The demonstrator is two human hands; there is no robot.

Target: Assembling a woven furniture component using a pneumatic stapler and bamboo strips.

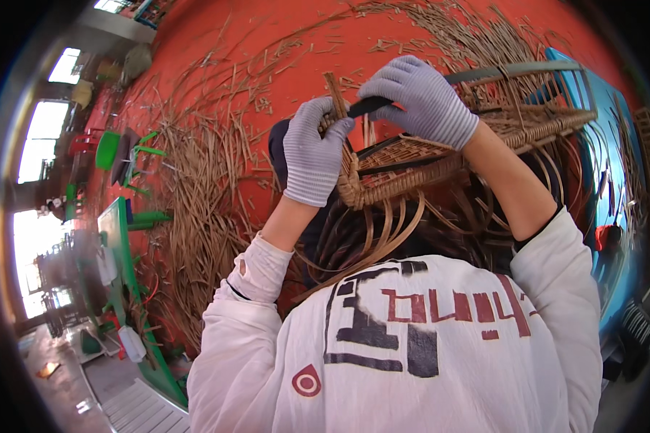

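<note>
Across my lap lies a wicker basket (412, 172), partly woven, with a thick wrapped rim and thin dark bars in its frame. My left hand (314, 155), in a grey striped glove, is closed around an upright wrapped post at the basket's left corner. The thumb presses against a flat dark strip (368, 105). My right hand (422, 99), gloved alike, pinches that strip farther right, its fingers bent over it. Loose cane ends (390, 234) hang from the basket's near side toward my body.
Heaps of cut cane strips (206, 209) cover the red floor (289, 29) to the left and beyond the basket. A blue table (610, 137) stands on the right. Green-edged panel (126, 281) and a green stool (108, 150) are on the left.
</note>
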